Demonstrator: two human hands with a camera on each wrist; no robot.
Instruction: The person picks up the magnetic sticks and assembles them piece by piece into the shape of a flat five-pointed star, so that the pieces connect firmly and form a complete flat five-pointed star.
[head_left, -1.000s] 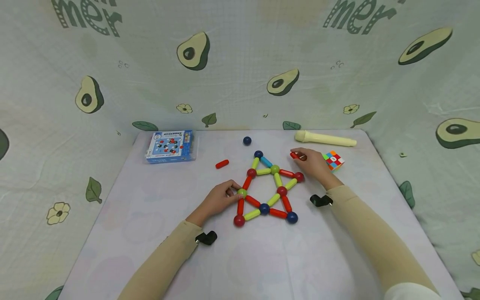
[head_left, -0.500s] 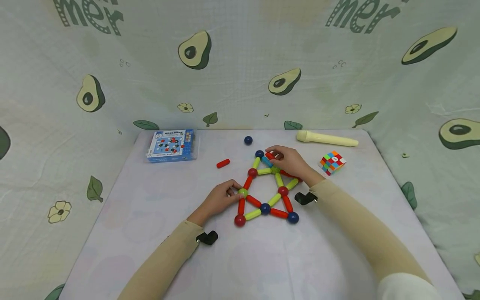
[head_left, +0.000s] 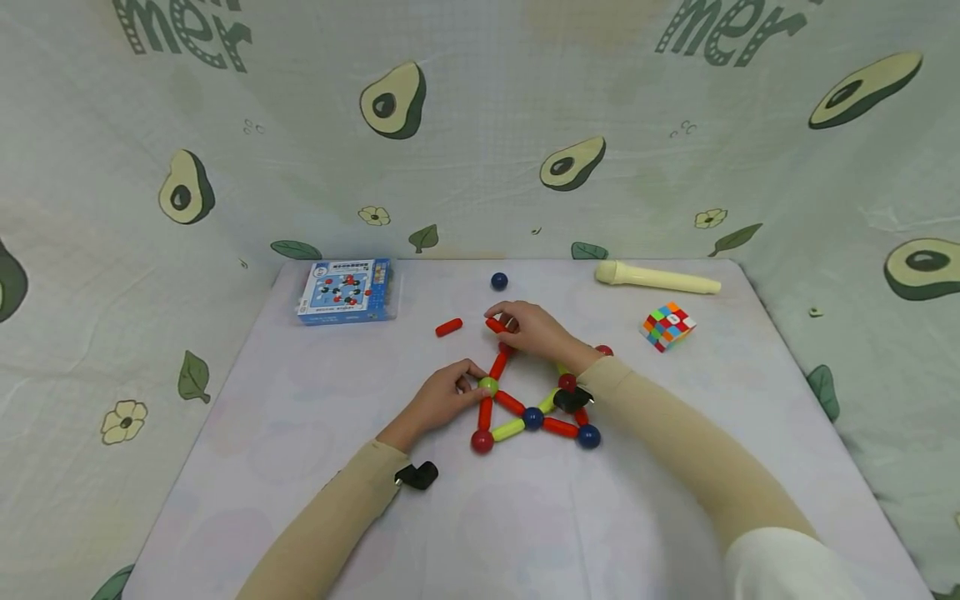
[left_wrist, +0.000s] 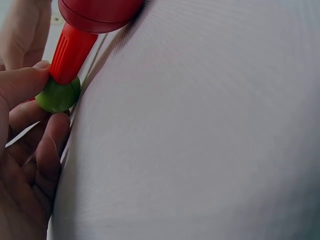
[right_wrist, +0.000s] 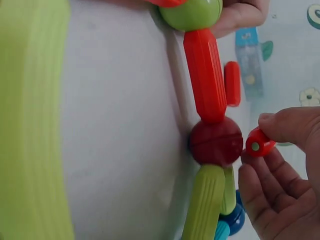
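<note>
My left hand pinches the light green ball at the left of a flat framework of magnetic rods and balls. In the left wrist view, thumb and fingers lie around that green ball, with a red rod joined to it. Between thumb and fingers my right hand holds a loose red magnetic rod. In the right wrist view, the end of this red rod is close beside the framework's dark red ball, with a small gap visible. The right hand and forearm hide the framework's upper part.
Another red rod lies left of the right hand, and a loose dark blue ball sits behind. A blue box stands at the back left. At the right are a cream toy microphone and a puzzle cube.
My right hand has moved left across the top of the framework, carrying the red rod from near the puzzle cube to the upper-left red ball. The left hand keeps its place on the green ball.
</note>
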